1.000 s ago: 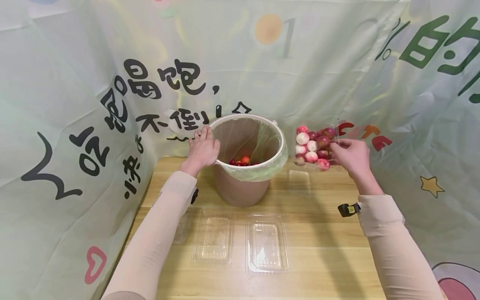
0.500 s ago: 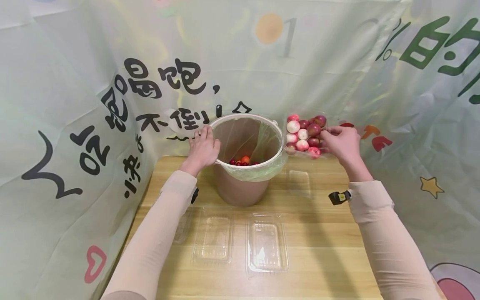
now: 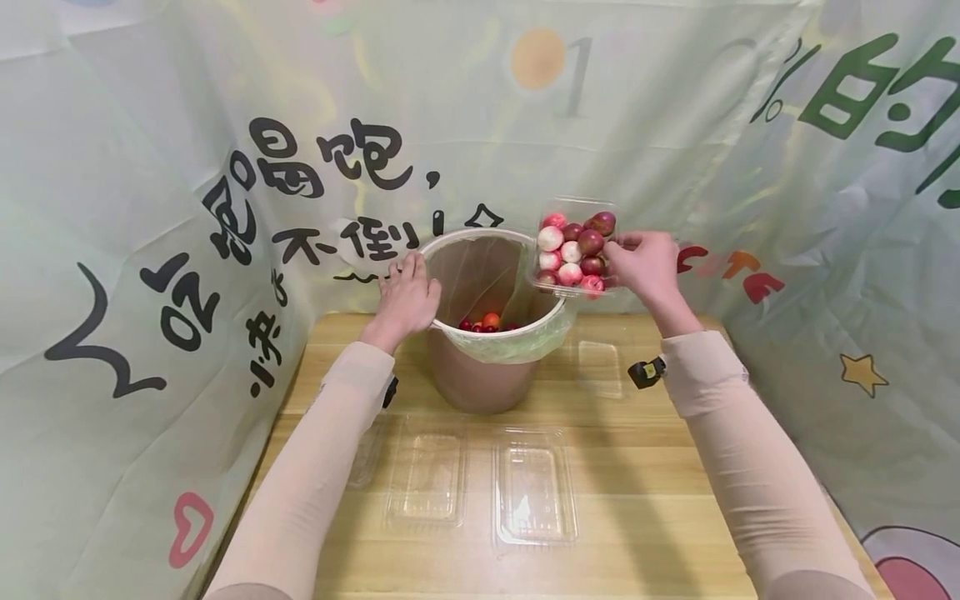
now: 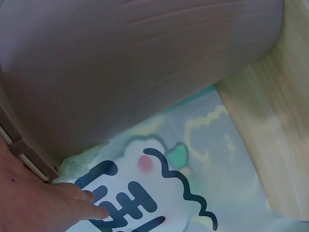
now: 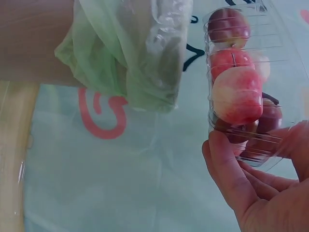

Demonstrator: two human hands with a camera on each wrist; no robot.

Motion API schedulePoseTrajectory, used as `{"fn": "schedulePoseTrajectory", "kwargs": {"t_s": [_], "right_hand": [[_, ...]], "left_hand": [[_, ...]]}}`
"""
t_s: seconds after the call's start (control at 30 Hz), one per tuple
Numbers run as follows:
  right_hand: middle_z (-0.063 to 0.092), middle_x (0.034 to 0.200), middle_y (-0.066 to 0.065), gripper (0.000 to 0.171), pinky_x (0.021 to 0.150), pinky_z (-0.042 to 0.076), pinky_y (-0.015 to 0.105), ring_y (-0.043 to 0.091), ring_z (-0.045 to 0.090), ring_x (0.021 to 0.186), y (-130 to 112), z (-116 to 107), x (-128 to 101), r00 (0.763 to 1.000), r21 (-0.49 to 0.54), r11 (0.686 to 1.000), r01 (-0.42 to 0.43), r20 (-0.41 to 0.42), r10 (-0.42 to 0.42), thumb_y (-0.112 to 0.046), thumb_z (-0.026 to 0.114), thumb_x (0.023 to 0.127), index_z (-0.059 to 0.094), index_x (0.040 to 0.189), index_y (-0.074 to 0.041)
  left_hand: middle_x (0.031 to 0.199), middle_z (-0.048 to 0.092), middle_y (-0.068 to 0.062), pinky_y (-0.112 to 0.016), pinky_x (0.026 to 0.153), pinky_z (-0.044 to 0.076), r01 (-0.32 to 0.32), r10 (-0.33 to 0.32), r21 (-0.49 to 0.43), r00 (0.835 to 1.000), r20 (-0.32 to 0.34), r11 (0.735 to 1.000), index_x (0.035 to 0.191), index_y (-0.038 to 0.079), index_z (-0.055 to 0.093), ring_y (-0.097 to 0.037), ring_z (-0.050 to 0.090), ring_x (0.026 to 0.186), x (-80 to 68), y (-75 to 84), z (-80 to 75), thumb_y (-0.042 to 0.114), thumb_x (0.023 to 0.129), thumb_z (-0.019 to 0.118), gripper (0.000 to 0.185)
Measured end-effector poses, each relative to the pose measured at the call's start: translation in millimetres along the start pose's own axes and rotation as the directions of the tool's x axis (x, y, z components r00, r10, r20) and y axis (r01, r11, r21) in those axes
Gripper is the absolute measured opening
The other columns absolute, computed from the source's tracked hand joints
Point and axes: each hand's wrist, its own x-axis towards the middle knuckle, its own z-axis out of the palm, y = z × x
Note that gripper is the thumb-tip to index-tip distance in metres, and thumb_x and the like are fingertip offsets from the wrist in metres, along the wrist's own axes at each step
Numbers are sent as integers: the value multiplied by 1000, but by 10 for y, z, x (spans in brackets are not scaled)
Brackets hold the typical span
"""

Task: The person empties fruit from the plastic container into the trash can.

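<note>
My left hand (image 3: 408, 296) rests on the near-left rim of a brown bucket (image 3: 487, 379), its fingers extended; the left wrist view shows the hand (image 4: 38, 203) beside the rim. A green plastic bag lines the bucket, and several small red and orange fruits (image 3: 491, 321) lie inside. My right hand (image 3: 645, 262) grips the right side of a transparent plastic box (image 3: 579, 201), raised at the bucket's right rim. Small pink-white and dark red fruits (image 3: 570, 252) fill the box. In the right wrist view, thumb and fingers hold the box's end (image 5: 256, 155), apart from the bag (image 5: 130, 58).
Transparent plastic boxes lie on the wooden table (image 3: 637, 517): one at front centre (image 3: 534, 487), one left of it (image 3: 426, 483), another partly behind the left arm. A transparent piece (image 3: 600, 369) lies right of the bucket. Printed cloth walls (image 3: 480, 125) surround the table.
My right hand has carried the box of fruit leftward and upward, from beside the bucket to its right rim. The left hand and bucket have stayed in place.
</note>
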Motion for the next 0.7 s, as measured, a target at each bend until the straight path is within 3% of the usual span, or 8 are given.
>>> {"fn": "schedulePoseTrajectory", "kwargs": {"t_s": [0.27,0.5,0.7], "right_hand": [[79,105,24,31,54,58,18,0,67,53,-93,183,43,999,-20,999,42,8,-42,-19,58,96,78,106,3],[77,73,8,27,48,47,18,3,56,50,-150,336,84,990,-140,982,126,-42,-133,-17,60,93,82,99,-3],[79,77,9,26,48,44,19,4,56,51,-211,448,96,984,-132,978,161,-57,-169,-17,60,94,82,99,-4]], "left_hand": [[177,5,-22,-73,128,4,2,-2,-1,1000,2,1000,166,-4,11,-53,3,161,2,1,4,39,110,21,72],[177,5,-22,-72,128,3,6,-6,-1,1000,5,1000,166,-4,11,-53,2,161,5,-1,-1,39,110,21,72],[177,6,-22,-72,129,4,7,-7,2,1000,5,1000,167,-4,11,-52,3,162,11,1,0,39,110,22,72]]}}
